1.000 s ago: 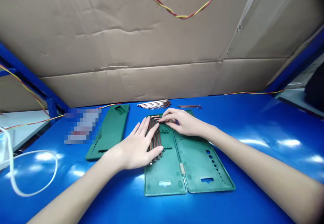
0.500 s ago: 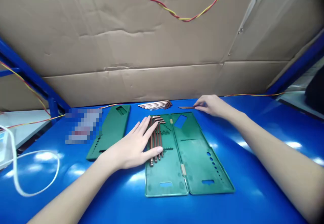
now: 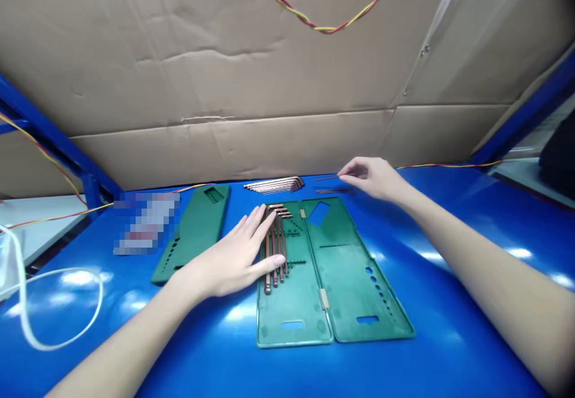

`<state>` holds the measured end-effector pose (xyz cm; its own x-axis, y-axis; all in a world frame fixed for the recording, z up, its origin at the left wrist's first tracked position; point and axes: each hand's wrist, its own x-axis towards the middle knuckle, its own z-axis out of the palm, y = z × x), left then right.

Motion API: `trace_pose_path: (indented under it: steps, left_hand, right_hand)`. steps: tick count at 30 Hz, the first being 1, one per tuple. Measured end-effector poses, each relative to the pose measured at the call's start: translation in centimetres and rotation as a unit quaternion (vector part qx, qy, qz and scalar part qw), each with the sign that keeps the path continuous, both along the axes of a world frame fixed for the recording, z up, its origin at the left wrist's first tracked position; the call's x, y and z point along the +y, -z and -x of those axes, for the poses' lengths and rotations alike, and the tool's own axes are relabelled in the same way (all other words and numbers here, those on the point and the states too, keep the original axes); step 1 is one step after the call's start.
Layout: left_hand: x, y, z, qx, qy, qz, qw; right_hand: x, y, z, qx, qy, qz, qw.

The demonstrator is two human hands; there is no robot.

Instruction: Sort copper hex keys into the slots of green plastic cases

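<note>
On the table, the case lay open, with a row of keys in its left half. I had the left hand spread flat, its thumb across this row. Well apart from it, my right hand pinched a thin key beyond the case, near loose keys. Behind the case lay a key set; to the left, a second case.
</note>
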<state>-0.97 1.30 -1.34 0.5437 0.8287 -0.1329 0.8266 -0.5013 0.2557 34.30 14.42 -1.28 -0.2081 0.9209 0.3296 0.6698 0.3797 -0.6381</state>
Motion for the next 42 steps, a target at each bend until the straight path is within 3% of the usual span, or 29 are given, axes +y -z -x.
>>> trace_pose_path:
  steps: [3, 7, 13, 19, 30, 42]
  left_hand:
    - [0.1, 0.1, 0.0, -0.013, -0.002, -0.002, 1.0]
    - [0.4, 0.5, 0.0, -0.018, -0.004, -0.004, 1.0]
    - [0.3, 0.5, -0.7, -0.033, 0.008, -0.032, 0.999]
    - [-0.1, 0.7, -1.4, -0.023, -0.005, -0.036, 0.999]
    - [-0.3, 0.7, -1.7, -0.044, -0.017, -0.024, 0.999]
    - [-0.5, 0.6, -1.9, -0.047, -0.034, -0.011, 0.998]
  right_hand:
    - [-0.9, -0.7, 1.4, 0.13, -0.058, 0.015, 0.99]
    - [-2.5, -1.4, 3.9, 0.201, -0.144, 0.089, 0.965]
    - [-4.7, -0.8, 7.3, 0.15, -0.292, 0.192, 0.925]
    - [-5.8, 0.3, 9.0, 0.119, -0.362, 0.227, 0.896]
    - [-6.0, 1.4, 10.6, 0.035, -0.236, 0.09, 0.967]
    - [-5.6, 1.8, 10.4, -0.063, -0.203, -0.046, 0.976]
